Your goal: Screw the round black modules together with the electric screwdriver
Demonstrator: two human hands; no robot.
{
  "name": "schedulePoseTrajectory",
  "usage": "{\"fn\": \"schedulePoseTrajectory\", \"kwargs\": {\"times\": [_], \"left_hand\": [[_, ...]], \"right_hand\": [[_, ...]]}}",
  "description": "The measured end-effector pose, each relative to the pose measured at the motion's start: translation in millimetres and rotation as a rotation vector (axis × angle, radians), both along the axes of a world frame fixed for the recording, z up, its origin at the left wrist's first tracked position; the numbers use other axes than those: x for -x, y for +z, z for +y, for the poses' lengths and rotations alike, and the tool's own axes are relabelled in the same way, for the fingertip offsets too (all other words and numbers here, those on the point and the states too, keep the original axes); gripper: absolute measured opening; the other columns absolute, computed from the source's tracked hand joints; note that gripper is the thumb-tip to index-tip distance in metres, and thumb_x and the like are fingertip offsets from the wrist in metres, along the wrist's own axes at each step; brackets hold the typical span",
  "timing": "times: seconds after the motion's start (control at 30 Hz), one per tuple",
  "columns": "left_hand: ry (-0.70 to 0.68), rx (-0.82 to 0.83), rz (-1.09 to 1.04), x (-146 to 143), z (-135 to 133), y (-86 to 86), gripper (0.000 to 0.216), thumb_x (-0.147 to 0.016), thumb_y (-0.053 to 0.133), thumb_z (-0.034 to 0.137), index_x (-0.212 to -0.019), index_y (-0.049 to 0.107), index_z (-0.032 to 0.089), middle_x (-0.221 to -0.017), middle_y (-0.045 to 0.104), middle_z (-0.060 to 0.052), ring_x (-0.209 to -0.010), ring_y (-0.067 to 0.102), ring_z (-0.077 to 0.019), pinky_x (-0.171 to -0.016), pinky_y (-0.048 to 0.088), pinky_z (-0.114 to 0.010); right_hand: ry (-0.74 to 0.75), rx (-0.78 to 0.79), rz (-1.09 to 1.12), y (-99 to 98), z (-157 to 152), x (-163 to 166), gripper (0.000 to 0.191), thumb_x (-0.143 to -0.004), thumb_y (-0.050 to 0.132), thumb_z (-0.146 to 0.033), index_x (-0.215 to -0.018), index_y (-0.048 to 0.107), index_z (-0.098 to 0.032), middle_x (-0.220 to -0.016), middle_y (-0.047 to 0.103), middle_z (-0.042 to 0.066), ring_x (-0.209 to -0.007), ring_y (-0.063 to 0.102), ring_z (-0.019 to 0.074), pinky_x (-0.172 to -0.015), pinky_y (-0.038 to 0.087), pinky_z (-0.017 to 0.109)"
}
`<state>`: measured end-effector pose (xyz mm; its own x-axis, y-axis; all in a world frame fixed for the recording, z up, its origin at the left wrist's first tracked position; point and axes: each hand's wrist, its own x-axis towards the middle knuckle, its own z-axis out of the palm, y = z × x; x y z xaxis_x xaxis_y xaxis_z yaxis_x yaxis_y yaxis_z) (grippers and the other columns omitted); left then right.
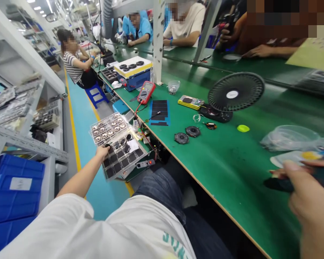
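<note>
To the left, beyond the bench edge, my left hand (pixel 102 152) pinches a small black round part (pixel 107 145) over a clear compartment tray (pixel 107 176). Some compartments there hold similar black round parts (pixel 127 148); others show dark square bottoms. Adjoining it is another clear tray (pixel 92 131) with several silvery round parts. At the right, my right hand (pixel 310 201) is blurred, its thumb pressed on a dark thing (pixel 279 184) that I cannot make out. Near it lie clear plastic bags (pixel 288 138). Two black round speakers (pixel 181 138) lie mid-bench.
A black fan (pixel 236 91) stands on the green bench (pixel 221 158). Around it are a yellow-edged battery pack (pixel 190 102), a dark panel (pixel 160 111), a red multimeter (pixel 146 92) and a lime-green piece (pixel 243 128). A metal post (pixel 158 43) rises behind. Other people sit across and further along.
</note>
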<state>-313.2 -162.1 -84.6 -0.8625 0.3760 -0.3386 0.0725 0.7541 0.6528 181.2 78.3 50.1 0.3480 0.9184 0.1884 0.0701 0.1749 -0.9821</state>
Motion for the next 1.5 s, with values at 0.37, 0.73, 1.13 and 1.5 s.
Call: {"fn": "schedulePoseTrajectory", "kwargs": {"times": [0.37,0.73,1.13,1.5], "left_hand": [[-0.418,-0.766,-0.514,-199.4,89.3,124.4,0.073,-0.064,0.097,0.047,-0.122,0.061,0.021,-0.091,0.07,0.002,-0.058,0.065,-0.0108,-0.056,0.06,-0.026],[-0.923,-0.833,-0.753,-331.4,128.9,147.5,0.046,-0.08,0.088,0.019,-0.118,0.063,0.023,-0.097,0.076,0.0,-0.073,0.073,-0.0104,-0.064,0.068,-0.022],[-0.909,-0.805,-0.855,-339.3,129.6,149.1,0.041,-0.083,0.088,0.02,-0.116,0.064,0.022,-0.096,0.077,0.0,-0.069,0.072,-0.009,-0.062,0.068,-0.02],[-0.918,-0.81,-0.858,-338.2,128.2,147.5,0.037,-0.085,0.085,0.016,-0.115,0.065,0.024,-0.096,0.076,0.001,-0.073,0.072,-0.0091,-0.064,0.068,-0.021]], "right_hand": [[0.109,0.06,-0.119,7.7,-10.4,-12.7,0.046,-0.051,0.087,-0.052,-0.078,0.062,-0.023,-0.063,0.064,0.0,-0.056,0.06,0.0193,-0.063,0.054,0.041],[0.142,0.062,-0.008,-9.6,-12.3,-32.4,0.037,-0.069,0.08,-0.051,-0.086,0.064,-0.023,-0.065,0.068,-0.002,-0.058,0.067,0.0208,-0.065,0.055,0.039],[0.137,0.066,0.013,-8.4,-16.8,-30.0,0.034,-0.07,0.079,-0.047,-0.087,0.062,-0.023,-0.064,0.066,-0.004,-0.056,0.065,0.0193,-0.062,0.054,0.038],[0.16,0.046,0.023,-14.5,-16.2,-31.1,0.035,-0.073,0.081,-0.046,-0.092,0.062,-0.024,-0.066,0.066,-0.004,-0.059,0.064,0.0193,-0.067,0.054,0.039]]}}
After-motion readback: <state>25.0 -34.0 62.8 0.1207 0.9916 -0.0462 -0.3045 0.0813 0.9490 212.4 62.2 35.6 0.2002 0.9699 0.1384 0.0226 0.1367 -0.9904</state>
